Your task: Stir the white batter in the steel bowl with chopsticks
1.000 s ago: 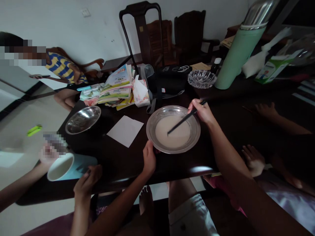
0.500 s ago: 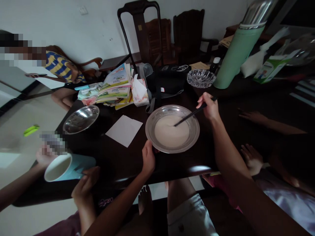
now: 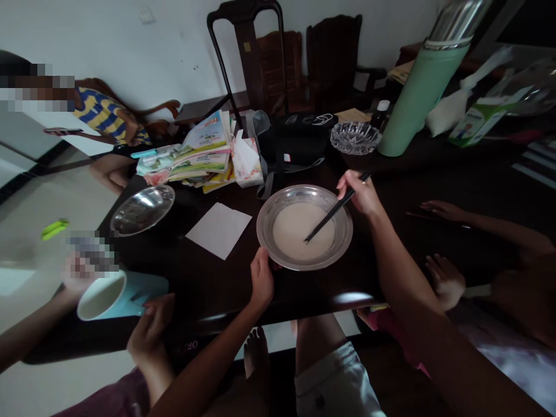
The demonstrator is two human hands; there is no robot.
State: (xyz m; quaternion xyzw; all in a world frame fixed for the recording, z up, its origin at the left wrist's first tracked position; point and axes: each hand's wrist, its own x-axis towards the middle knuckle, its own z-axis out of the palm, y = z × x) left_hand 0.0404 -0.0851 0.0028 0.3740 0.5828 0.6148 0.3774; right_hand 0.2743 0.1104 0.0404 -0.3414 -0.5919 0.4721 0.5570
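A wide metal bowl point(image 3: 266, 237) of pale, milky batter point(image 3: 291, 231) stands on the dark table in front of me. With its thumb over the near-left rim, my left hand point(image 3: 262, 280) grips the bowl; its other fingers are partly hidden beneath. My right hand point(image 3: 361, 194) is closed round a pair of black chopsticks point(image 3: 330, 214). Their tips dip into the batter, slanting down to the left. Left of the bowl lies a white sheet of paper point(image 3: 219, 230).
A second metal bowl point(image 3: 143, 209) stands at the left, near a light-blue mug point(image 3: 130, 296) held by another person. Books point(image 3: 202, 153), a tissue box point(image 3: 247, 162), a black bag point(image 3: 295, 142), a glass dish point(image 3: 355, 138) and a green thermos point(image 3: 419, 101) line the back. Another person's hands rest at right.
My right hand has moved slightly left with the chopsticks, and their tips have shifted toward me in the batter. The left hand stays at the bowl's rim. At right, another person's arm has moved.
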